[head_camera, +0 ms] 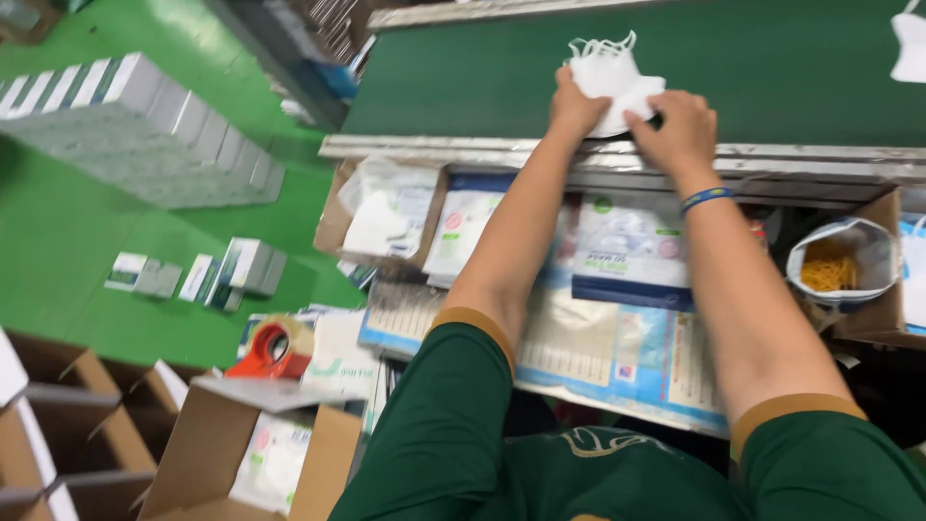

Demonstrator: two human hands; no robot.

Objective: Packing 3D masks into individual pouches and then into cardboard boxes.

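A small stack of white face masks [612, 77] with ear loops lies on the dark green conveyor belt [772, 68]. My left hand [575, 104] grips the stack's left side. My right hand [679, 127], with a blue band on its wrist, holds the stack's right lower edge. Both arms reach forward over a low shelf of flat mask packets [629, 251].
Another white mask [911, 43] lies at the belt's right edge. A bag of yellow rubber bands [835, 265] sits at right. A red tape dispenser [272, 349] and open cardboard boxes [246, 453] stand lower left. Rows of small boxes [145, 116] cover the green floor.
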